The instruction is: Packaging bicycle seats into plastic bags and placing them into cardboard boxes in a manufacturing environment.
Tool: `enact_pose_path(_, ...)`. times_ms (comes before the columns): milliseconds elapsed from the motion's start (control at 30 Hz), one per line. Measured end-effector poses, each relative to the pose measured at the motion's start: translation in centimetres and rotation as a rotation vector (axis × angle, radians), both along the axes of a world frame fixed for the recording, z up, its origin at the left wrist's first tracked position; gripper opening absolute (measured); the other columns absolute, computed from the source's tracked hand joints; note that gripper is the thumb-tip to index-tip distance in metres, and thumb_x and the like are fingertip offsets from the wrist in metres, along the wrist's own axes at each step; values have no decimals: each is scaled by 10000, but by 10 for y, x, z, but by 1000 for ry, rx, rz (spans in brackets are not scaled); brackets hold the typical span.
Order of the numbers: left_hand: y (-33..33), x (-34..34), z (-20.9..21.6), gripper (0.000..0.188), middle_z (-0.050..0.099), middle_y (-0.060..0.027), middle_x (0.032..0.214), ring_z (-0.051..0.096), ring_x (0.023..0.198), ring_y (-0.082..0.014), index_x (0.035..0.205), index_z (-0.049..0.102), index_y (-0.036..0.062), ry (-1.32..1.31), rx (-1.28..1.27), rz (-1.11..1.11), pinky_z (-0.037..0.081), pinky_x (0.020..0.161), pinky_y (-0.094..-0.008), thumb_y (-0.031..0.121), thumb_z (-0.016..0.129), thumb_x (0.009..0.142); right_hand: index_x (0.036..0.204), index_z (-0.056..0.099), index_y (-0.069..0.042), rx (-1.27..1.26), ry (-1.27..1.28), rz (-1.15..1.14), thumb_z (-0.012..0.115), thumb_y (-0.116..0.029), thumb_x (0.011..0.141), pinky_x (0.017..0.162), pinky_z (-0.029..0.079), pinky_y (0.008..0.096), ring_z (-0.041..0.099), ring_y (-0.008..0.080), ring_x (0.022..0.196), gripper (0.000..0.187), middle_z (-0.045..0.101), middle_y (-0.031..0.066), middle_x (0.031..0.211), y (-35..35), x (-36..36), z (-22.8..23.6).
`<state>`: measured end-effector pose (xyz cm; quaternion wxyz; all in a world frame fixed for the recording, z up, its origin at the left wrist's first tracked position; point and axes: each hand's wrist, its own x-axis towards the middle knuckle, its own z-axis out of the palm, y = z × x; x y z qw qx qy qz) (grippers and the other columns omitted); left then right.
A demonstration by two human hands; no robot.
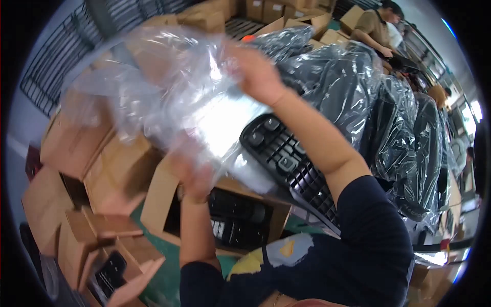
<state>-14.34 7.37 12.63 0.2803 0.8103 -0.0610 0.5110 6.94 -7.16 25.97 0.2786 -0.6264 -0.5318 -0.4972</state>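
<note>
A large clear plastic bag (153, 87) spreads out in front of me, blurred by motion. My right hand (253, 74) has its fingers curled on the bag's upper right part. Lower down, my left hand (192, 166) is against the bag's near side; its fingers are smeared, so their grip does not show. A long black grille-like part (286, 158) with square openings lies tilted beneath my right forearm, its far end beside the bag. Below the bag, an open cardboard box (161, 202) holds black parts (238, 212).
Dark parts wrapped in clear plastic (337, 87) stand in a row along the right. Open cardboard boxes (112, 174) crowd the left, one with a black part (110, 271) inside. At the far right a co-worker (378, 28) handles a dark item. Black metal racking (56, 56) rises far left.
</note>
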Motion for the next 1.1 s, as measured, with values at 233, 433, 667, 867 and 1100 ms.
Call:
enact_pose_path(233, 20, 96, -187, 415, 558, -170, 1087, 548, 1009, -317, 1105, 516, -19, 902, -832, -191, 494, 730, -353, 343, 443, 917, 972, 670, -90, -949, 1066, -583, 455, -239, 859, 762, 495, 465, 621, 295, 944, 285, 651, 116, 1012, 14, 54, -184)
enact_pose_path(433, -70, 124, -147, 599, 486, -248, 1164, 488, 1071, -329, 1250, 288, -92, 955, -876, -205, 384, 925, -335, 354, 495, 907, 1040, 651, -67, -727, 1417, -788, 475, -324, 856, 837, 467, 453, 584, 316, 1032, 362, 610, 156, 1110, -47, 78, -214)
enact_pose_path(667, -61, 136, -155, 599, 449, -254, 1234, 459, 1108, -300, 1232, 352, -113, 838, -1225, -180, 359, 945, -356, 394, 431, 923, 1006, 651, -33, -691, 1229, -690, 493, -369, 854, 806, 485, 459, 619, 330, 945, 402, 632, 179, 1036, -45, 75, -185)
enact_pose_path(867, 51, 163, -102, 549, 515, -180, 1203, 509, 1059, -258, 1207, 463, -75, 805, -918, -224, 378, 934, -339, 398, 364, 946, 871, 662, 10, -337, 1317, -460, 379, -391, 912, 800, 479, 459, 602, 394, 909, 492, 634, 227, 927, 4, 70, -144)
enact_pose_path(1100, 36, 168, -149, 522, 436, -309, 1249, 439, 1133, -413, 1220, 428, -111, 846, -537, 212, 334, 982, -410, 319, 264, 973, 909, 652, 25, -186, 1451, -329, 328, -456, 930, 829, 445, 460, 578, 415, 919, 580, 612, 257, 955, -35, 67, -215)
